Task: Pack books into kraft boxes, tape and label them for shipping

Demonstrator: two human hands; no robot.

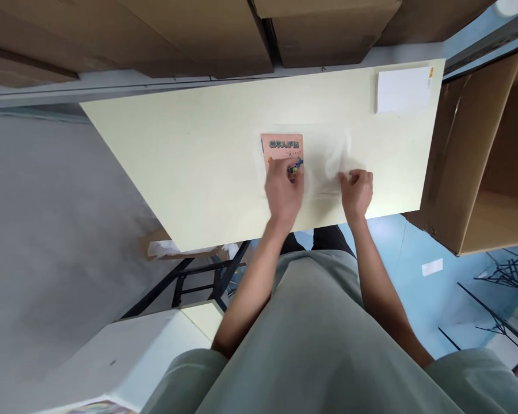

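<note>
A pink booklet (281,145) with dark printed characters and a small colourful picture lies on the pale tabletop, partly covered by my left hand. My left hand (284,187) is closed at the booklet, its fingers curled over the lower part; the fingertips are partly hidden. To the right of the booklet spreads a clear plastic bag (326,152), which seems to extend around or under the booklet; I cannot tell which. At the bag's right edge is my right hand (357,188), thumb and fingers pinched together on the plastic.
A white stack, possibly paper (403,90), sits at the table's (190,167) far right corner. Cardboard boxes (319,43) line the back edge. An open cardboard box (470,149) stands to the right. White furniture (155,351) is at lower left.
</note>
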